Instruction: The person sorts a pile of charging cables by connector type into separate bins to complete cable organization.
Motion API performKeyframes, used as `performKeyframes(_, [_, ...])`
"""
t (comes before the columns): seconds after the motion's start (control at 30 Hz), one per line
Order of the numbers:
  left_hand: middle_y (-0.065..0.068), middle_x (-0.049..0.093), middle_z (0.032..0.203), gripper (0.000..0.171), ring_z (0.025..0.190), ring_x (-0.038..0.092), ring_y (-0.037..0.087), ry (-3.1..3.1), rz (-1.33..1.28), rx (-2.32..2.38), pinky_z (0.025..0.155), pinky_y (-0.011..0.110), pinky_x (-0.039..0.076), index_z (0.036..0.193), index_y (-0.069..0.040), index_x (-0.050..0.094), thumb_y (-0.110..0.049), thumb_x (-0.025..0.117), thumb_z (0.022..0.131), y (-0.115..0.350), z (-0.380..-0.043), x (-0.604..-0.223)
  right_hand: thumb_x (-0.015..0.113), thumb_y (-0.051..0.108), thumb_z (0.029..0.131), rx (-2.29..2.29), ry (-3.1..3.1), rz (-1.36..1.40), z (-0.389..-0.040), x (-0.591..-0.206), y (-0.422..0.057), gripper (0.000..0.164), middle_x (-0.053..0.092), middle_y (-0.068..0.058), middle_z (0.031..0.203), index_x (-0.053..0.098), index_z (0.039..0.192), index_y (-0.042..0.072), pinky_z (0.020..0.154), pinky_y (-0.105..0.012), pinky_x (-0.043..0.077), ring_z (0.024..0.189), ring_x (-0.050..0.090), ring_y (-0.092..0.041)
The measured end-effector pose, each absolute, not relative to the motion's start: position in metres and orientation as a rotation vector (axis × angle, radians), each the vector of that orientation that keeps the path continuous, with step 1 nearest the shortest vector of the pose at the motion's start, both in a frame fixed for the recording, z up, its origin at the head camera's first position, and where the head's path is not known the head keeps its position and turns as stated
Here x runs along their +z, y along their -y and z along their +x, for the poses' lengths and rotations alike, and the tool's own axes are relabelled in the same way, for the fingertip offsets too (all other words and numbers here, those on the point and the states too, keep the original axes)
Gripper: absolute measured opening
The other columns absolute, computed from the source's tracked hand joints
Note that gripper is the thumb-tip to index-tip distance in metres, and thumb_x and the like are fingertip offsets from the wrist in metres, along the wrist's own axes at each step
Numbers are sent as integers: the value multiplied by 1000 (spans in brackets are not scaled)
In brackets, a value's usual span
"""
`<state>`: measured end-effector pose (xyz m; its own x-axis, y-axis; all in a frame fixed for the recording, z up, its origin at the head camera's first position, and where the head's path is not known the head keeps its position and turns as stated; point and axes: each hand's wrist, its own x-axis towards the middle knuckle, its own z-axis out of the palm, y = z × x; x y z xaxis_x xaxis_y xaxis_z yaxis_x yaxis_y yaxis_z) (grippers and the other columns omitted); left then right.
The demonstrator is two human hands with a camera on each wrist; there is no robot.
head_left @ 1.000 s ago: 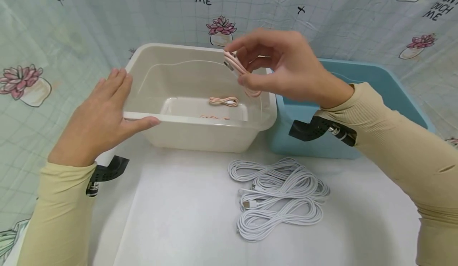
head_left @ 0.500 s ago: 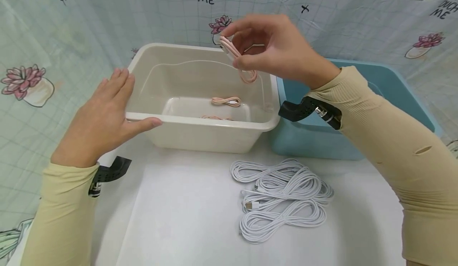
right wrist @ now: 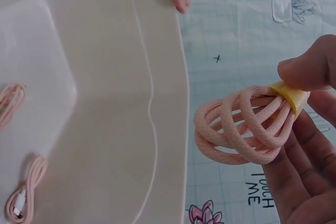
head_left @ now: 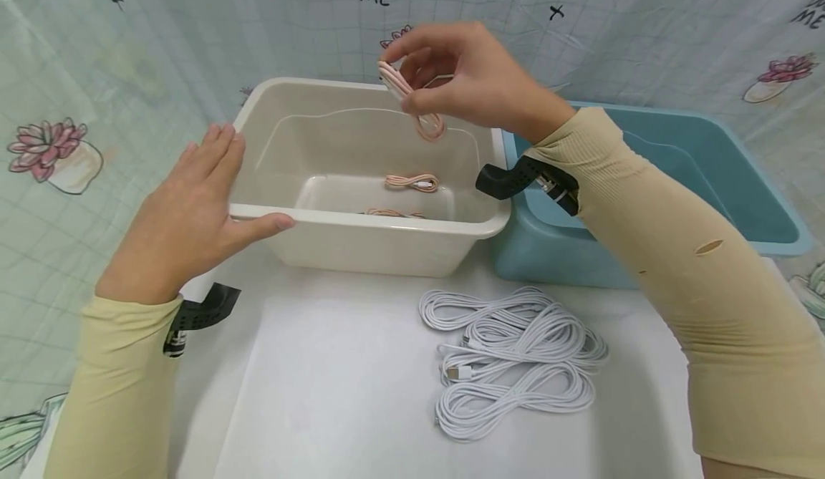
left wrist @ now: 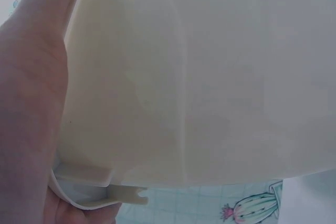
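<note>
A white tabletop (head_left: pixel 335 379) carries a cream tub (head_left: pixel 361 248) and a blue tub (head_left: pixel 548 253) — side by side toward the back — and, in front of them, overlapping coils of white cable (head_left: pixel 525 350).

Your held cable (right wrist: pixel 229 121) is pink, its band (right wrist: pixel 294 98) yellow; left tub (head_left: pixel 361 246) cream, right tub (head_left: pixel 554 257) blue, cable pile (head_left: pixel 531 343) white, backdrop (head_left: pixel 303 35) gridded.

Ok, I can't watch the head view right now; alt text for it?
The right hand holds a coiled pink cable raised near the far rim of a cream bin, with two more pink cables inside. The left hand rests on the bin's left end. A blue bin stands to the right; coiled white cables lie in front.
</note>
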<state>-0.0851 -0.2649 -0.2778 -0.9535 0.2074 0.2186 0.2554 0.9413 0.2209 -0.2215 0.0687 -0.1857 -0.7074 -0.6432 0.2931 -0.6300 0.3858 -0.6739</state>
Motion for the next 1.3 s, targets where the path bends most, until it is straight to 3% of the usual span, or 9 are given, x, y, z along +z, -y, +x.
performKeyframes(0.83, [22,12,173,114,164,9,39,2905,-358,-360,135,55,9,164,0,15,-67,69,89,265,-76,-269,79,15,88,-1012,-2569,-1086,-239,-206,-52,41,72,-3,109,71,128,21,79,-24,59,94,70,-14])
performKeyframes(1.3, [22,10,174,114,164,9,38,2918,-359,-366,136,51,7,165,0,14,-66,69,89,269,-72,-269,78,11,87,-849,-2501,-1063,-244,-223,-45,39,72,-1,108,72,124,22,83,-24,58,98,71,-11])
